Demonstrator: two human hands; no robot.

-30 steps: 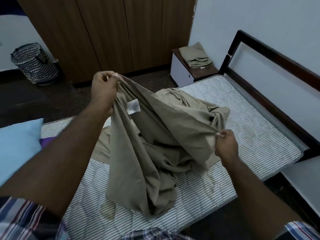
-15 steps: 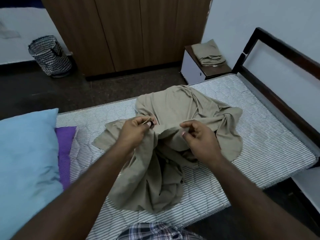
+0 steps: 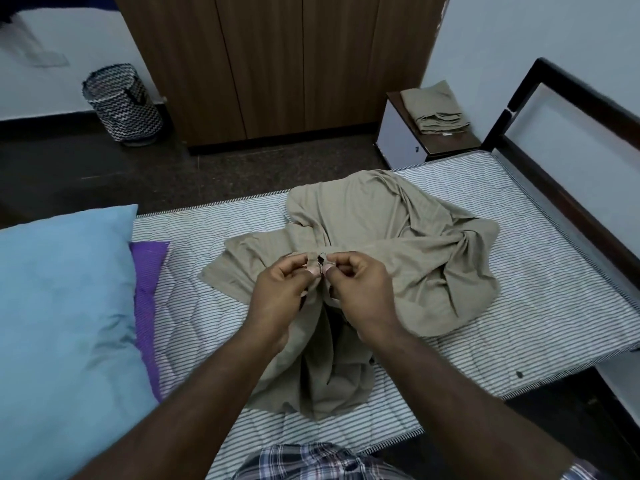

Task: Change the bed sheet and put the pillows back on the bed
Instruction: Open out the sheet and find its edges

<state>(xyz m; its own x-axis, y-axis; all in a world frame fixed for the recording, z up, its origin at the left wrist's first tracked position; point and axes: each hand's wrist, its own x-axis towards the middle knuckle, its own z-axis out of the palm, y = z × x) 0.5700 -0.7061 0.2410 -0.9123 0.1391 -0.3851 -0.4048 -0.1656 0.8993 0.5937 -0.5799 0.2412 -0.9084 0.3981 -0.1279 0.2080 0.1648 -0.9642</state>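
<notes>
i had the khaki bed sheet (image 3: 388,244) lying in a loose heap on the bare striped mattress (image 3: 540,271), roughly mid-bed, with one fold hanging toward me over the near edge. my left hand (image 3: 280,292) and right hand (image 3: 360,289) sat close together above the heap, almost touching, and each pinched the same bit of hem between thumb and forefinger. a small dark thread or tag (image 3: 321,258) stuck up between the two pinches; i could not tell which it was. the other fingers (image 3: 346,263) were curled in, narrow, holding nothing else that i could see.

as i judged it, the step was finding a corner or seam so the sheet could be opened out. to do that well i would have kept both pinches on the hem and slid them apart along the edge instead of grabbing at the bulk, so the cloth untwisted without knotting. lifting it off the mattress would have let the hanging fold drop free.

the light blue pillow (image 3: 59,323) and a purple cloth (image 3: 147,289) under it lay at my left, likely to foul the spread sheet. a folded khaki cloth (image 3: 433,107) waited on the bedside cabinet (image 3: 446,143).
</notes>
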